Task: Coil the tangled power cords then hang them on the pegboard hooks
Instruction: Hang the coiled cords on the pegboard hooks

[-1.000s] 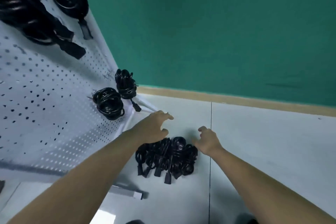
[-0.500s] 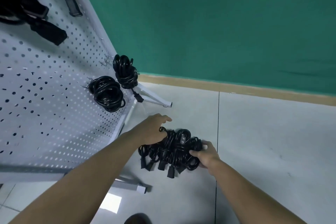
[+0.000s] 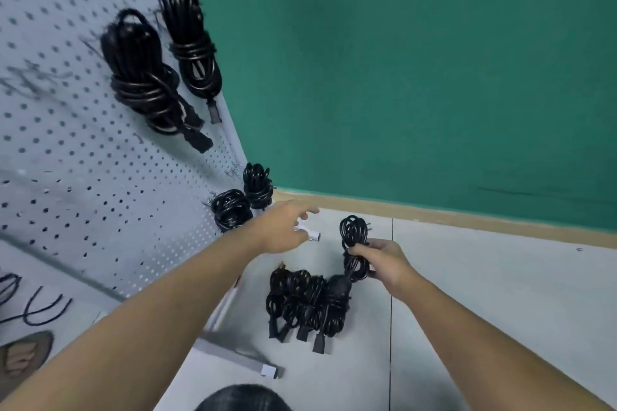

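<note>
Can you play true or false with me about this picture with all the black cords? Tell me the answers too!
1. The right hand grips one coiled cord. True.
2. The left hand holds a cord too. False: its fingers are stretched out and it holds nothing.
3. No cords hang on the pegboard. False: four hanging coils are on it.
4. A bunch of cords lies on the floor. True.
5. The wall is red. False: it is green.
</note>
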